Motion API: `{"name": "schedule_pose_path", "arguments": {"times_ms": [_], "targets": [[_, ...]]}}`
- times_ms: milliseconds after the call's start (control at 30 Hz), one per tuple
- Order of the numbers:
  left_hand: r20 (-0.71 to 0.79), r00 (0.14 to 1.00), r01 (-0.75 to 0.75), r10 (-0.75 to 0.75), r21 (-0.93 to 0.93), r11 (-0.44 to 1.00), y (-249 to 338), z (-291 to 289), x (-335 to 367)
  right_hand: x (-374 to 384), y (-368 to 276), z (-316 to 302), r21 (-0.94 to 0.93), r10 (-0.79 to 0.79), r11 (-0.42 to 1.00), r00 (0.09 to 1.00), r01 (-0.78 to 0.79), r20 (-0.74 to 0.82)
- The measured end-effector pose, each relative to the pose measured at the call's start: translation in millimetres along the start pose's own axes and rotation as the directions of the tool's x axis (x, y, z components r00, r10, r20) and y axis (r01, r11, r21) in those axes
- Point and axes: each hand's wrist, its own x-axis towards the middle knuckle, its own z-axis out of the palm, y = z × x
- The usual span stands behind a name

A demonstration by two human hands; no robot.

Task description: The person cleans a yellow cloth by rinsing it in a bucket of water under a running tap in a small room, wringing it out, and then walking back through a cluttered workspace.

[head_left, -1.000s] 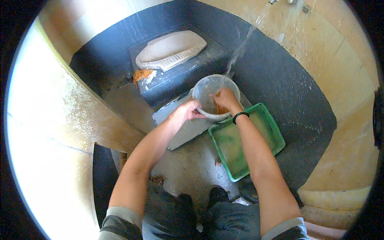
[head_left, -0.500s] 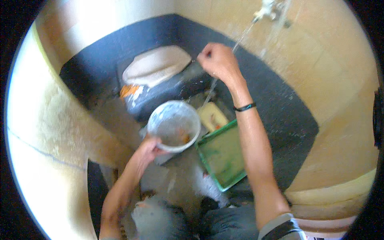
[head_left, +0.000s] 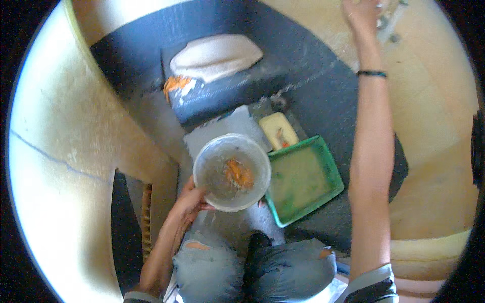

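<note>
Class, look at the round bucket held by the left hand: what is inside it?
Inside the round bucket, an orange clump lies near the middle. Whatever is directly beneath this orange clump is covered, so cannot be seen.

Ripped jeans (head_left: 209, 275), dark wristband (head_left: 372, 73), grey-edged sleeves (head_left: 375, 285)

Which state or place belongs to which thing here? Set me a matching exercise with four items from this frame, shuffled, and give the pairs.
Column one
1. Left hand
2. Right hand
3. Whitish bucket
4. Rectangular tray

Column two
A. Green
B. Up by the tap on the wall
C. Gripping the bucket's near-left edge
D. Has an orange clump inside

Right pairs: 1-C; 2-B; 3-D; 4-A
</note>
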Motion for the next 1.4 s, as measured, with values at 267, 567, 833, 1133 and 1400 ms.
{"name": "schedule_pose_path", "arguments": {"times_ms": [267,567,833,1133,1400], "targets": [[-0.021,0.991,0.134,-0.133,0.102,0.986,-46.1,-10.7,-28.5,-143.8,-112.7,-57.0,0.601,-0.477,0.749,0.403,-0.278,0.781],[-0.091,0.963,0.261,-0.252,0.105,0.960,-128.7,-33.8,-32.9,-499.2,-98.6,-116.8,0.708,-0.570,0.706,-0.589,0.005,0.573],[-0.011,0.975,0.220,-0.220,0.059,0.974,-148.0,-27.6,-15.3,-550.6,-49.6,-120.8,0.538,-0.376,0.843,-0.732,-0.015,0.568],[0.035,0.988,0.144,-0.149,0.120,0.982,-145.0,-35.8,-4.7,-447.5,-100.0,-94.0,0.470,-0.495,0.828,-0.793,-0.306,0.355],[-0.194,0.981,0.063,-0.016,0.240,0.969,-122.2,-54.4,-1.1,-601.4,-58.4,-123.3,0.571,-0.424,0.819,-0.607,0.059,0.672]]}}
